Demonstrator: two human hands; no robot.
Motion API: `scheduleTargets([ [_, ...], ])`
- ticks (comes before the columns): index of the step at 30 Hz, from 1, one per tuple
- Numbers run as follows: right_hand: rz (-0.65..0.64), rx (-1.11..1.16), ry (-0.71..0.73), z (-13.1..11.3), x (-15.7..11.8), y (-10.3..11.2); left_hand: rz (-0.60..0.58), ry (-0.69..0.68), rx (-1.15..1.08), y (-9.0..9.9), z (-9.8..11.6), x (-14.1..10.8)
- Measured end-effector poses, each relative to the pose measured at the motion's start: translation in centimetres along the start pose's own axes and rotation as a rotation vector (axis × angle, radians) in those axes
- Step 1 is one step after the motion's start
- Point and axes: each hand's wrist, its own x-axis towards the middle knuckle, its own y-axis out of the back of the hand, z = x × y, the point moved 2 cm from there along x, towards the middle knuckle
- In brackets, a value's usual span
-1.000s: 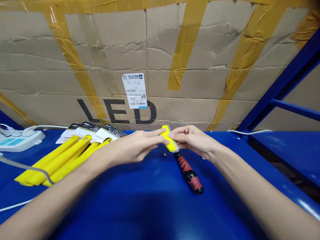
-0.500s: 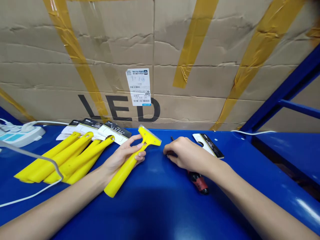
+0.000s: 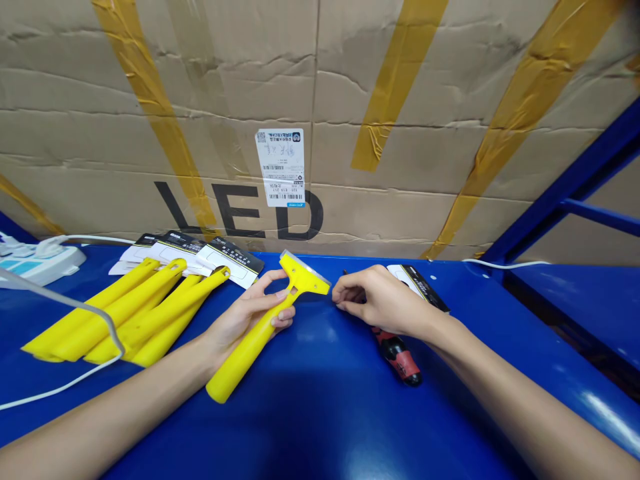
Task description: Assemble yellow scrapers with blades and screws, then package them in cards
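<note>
My left hand [image 3: 255, 313] is closed round the neck of a yellow scraper [image 3: 250, 347], whose wide bladed head tilts up to the right. Close to that head, on its right, my right hand [image 3: 380, 297] is closed with thumb and fingertips together; what they pinch, if anything, is too small to make out. Under and behind the right hand lies a screwdriver [image 3: 400, 360] with a red and black handle, its shaft partly hidden. A black and white card [image 3: 420, 285] lies just beyond the right wrist.
Several yellow handles [image 3: 115, 307] lie at the left, with printed cards [image 3: 233, 259] behind them. A white power strip [image 3: 45, 263] and a cable [image 3: 100, 310] are at the far left. A large cardboard box [image 3: 250, 87] stands behind the blue surface [image 3: 310, 413].
My right hand has lifted slightly and its fingers have come together beside the scraper head. The scraper in my left hand has barely shifted. The whole view has moved a little.
</note>
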Motion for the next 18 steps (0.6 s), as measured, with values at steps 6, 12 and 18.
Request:
scheduleTargets([
  [6, 0.144, 0.109, 0.005, -1.0, 0.2, 0.6, -0.016, 0.012, 0.018, 0.0, 0.0, 0.1],
  [12, 0.266, 0.363, -0.023, -1.5, 0.6, -0.3, -0.117, -0.005, 0.059, 0.4, -0.4, 0.4],
  [18, 0.247, 0.259, -0.011, -1.8, 0.5, -0.7, -0.161, -0.026, 0.108, 0.4, -0.6, 0.1],
])
